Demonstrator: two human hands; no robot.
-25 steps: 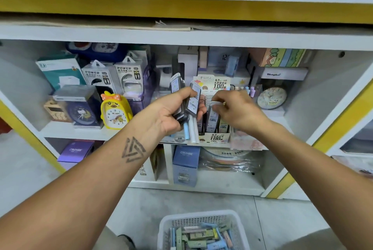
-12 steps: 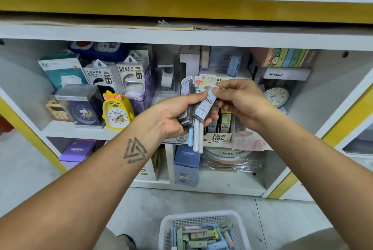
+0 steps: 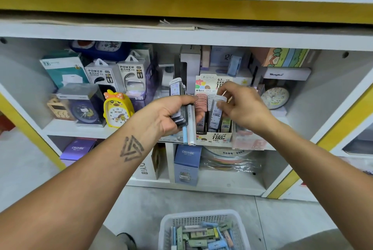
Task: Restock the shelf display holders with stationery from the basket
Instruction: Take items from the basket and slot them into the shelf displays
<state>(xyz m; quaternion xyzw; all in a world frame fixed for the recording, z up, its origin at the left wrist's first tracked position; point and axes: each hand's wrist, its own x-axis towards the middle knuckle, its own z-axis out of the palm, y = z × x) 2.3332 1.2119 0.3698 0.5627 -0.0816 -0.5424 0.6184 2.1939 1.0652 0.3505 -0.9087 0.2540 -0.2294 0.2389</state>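
Observation:
My left hand (image 3: pixel 168 115) grips a bundle of pencil-lead cases and pens (image 3: pixel 181 108) in front of the shelf. My right hand (image 3: pixel 242 106) pinches one lead case (image 3: pixel 216 113) by its top, its lower end down among the cases standing in the cardboard display holder (image 3: pixel 217 136). The white basket (image 3: pixel 203 229) on the floor below holds several more stationery packs.
Power bank boxes (image 3: pixel 121 76), a yellow duck clock (image 3: pixel 117 110) and a round clock (image 3: pixel 275 98) share the same shelf. Blue CRUHRE boxes (image 3: pixel 187 163) stand on the shelf below. Grey floor lies around the basket.
My right hand pulled one case off the bundle in my left hand and carried it right and down into the display holder. The left hand stayed about where it was.

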